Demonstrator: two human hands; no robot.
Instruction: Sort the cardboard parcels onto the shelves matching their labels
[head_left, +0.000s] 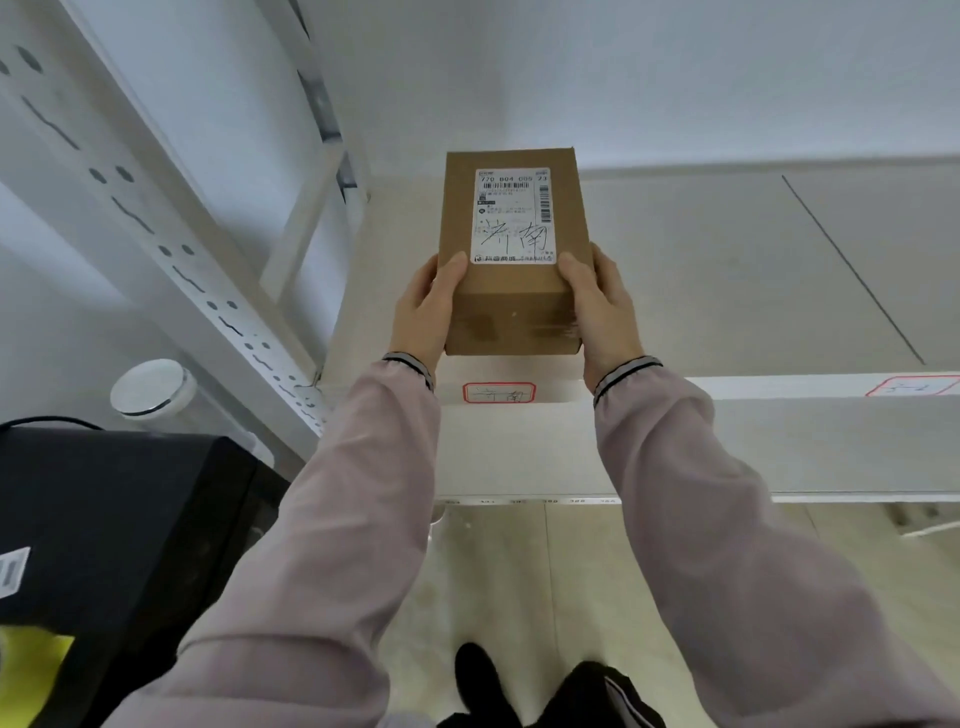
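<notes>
A brown cardboard parcel lies lengthwise on the white shelf board, its near end at the shelf's front edge. A white shipping label with handwritten characters covers its top. My left hand grips the parcel's left side and my right hand grips its right side, thumbs on top. A red-bordered shelf tag with similar handwriting is stuck on the shelf's front rail just below the parcel.
A second red-bordered tag sits further right on the rail. A white perforated upright slants at the left. A black box and a round white device stand lower left. Tiled floor and my shoe are below.
</notes>
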